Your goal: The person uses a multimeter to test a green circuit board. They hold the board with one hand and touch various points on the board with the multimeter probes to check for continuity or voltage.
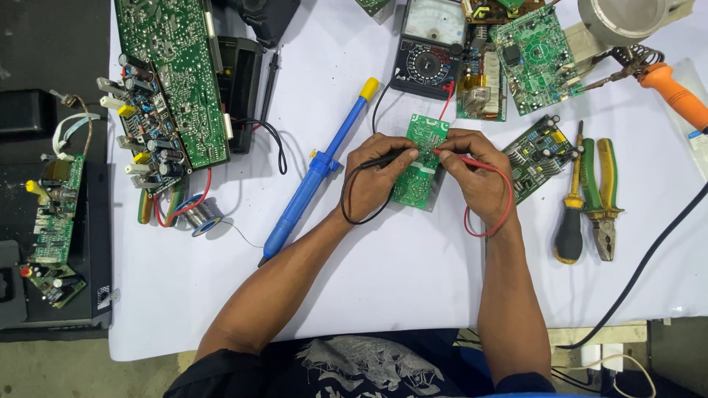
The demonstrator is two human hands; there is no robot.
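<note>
Small green board (419, 163), rectangular, lies flat at mid-table on the white sheet (398, 273), a pale strip across its middle. Left hand (375, 179) is closed round a black probe (389, 158), tip on the board's upper half. Right hand (476, 174) pinches a red probe (466, 158), its tip meeting the board from the opposite side. Both leads loop back to the meter (431, 46), which sits just above the board at the far edge.

Open room: the near half of the sheet, between the forearms and toward the front edge. Left of the hands lies a blue pump (318, 168) with a yellow cap, set diagonally. Further left, a large board (171, 77) and a solder reel (196, 214). To the right, a second board (540, 155), a screwdriver (571, 206) and pliers (601, 199) side by side. An orange-handled iron (667, 88) rests at the far right corner.
</note>
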